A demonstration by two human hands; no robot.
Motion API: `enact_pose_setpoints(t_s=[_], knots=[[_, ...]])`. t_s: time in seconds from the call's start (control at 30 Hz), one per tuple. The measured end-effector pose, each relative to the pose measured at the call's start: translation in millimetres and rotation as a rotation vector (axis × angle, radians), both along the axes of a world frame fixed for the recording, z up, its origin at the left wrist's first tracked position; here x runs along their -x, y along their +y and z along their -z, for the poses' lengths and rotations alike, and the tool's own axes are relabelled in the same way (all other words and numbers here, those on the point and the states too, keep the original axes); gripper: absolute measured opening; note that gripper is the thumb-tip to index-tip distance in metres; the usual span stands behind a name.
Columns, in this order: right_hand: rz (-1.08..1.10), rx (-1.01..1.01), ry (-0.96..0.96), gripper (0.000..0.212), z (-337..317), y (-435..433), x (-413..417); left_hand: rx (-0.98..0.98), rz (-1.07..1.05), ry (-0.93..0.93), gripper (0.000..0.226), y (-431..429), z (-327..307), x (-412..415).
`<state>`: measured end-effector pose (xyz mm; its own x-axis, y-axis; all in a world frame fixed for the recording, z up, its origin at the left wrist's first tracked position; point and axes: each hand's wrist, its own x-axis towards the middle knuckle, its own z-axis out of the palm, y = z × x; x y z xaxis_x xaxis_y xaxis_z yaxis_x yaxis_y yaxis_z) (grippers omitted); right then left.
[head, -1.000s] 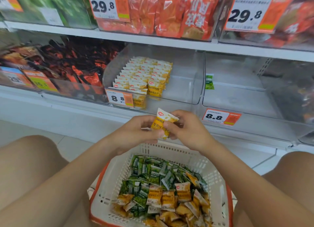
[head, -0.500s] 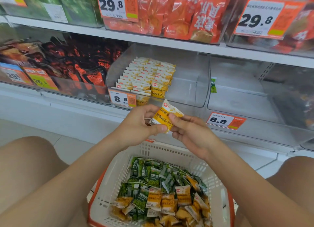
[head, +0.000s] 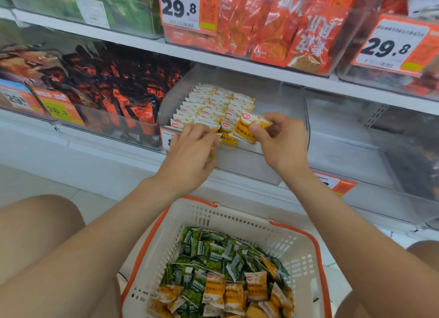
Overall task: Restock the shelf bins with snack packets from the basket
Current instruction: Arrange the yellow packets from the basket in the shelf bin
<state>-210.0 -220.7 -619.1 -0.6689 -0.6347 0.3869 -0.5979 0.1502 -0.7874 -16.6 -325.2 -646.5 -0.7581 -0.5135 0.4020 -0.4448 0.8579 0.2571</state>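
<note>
Rows of yellow-and-white packets [head: 215,102] stand upright in the left part of a clear bin [head: 280,96] on the lower shelf [head: 107,156]. The right hand [head: 283,149] pinches one yellow packet [head: 248,131] near its upper right corner, thumb on the front and fingers behind. It holds the packet tilted over the bin's front edge, just right of the front row. The left hand [head: 191,156] reaches to that front row with its fingers curled down onto the packets there; whether it grips one or only presses on them I cannot tell. Below, between the person's knees, a white basket [head: 240,219] with an orange rim holds a loose heap of green packets [head: 209,258] and further yellow packets [head: 235,291]. The bin to the left is packed with dark red-and-black packets [head: 114,87], and the neighbouring bin [head: 344,137] on the right is clear plastic too. Orange bags [head: 285,27] and a price tag [head: 180,7] reading 29.8 sit on the shelf above.
</note>
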Motion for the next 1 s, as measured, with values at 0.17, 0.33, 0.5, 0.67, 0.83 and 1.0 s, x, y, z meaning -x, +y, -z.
enact_pose_setpoints(t_s=[0.17,0.33,0.5,0.67,0.83,1.0], knots=[[0.022,-0.374,0.152,0.033,7.9,-48.9,14.3,0.106,-0.032,-0.068,0.038,-4.1,-2.6,-2.2],[0.001,-0.682,0.157,0.029,5.5,-83.8,7.0,0.064,-0.024,-0.066,0.031,-15.0,-6.5,-5.0],[0.057,-0.667,0.140,0.041,8.5,-91.4,1.9,0.048,-0.020,-0.062,0.029,-16.5,-5.5,-3.8],[0.105,-0.614,0.076,0.055,7.3,-73.5,9.1,0.031,-0.020,0.013,0.024,-10.9,-4.0,-7.8],[0.107,-0.298,0.283,0.022,-1.8,-39.3,-2.1,0.001,-0.106,0.066,0.009,12.5,-0.9,-18.2],[-0.147,-0.197,0.455,0.007,14.0,30.0,-62.8,-0.325,-0.129,-0.494,0.014,37.8,31.5,-22.3]])
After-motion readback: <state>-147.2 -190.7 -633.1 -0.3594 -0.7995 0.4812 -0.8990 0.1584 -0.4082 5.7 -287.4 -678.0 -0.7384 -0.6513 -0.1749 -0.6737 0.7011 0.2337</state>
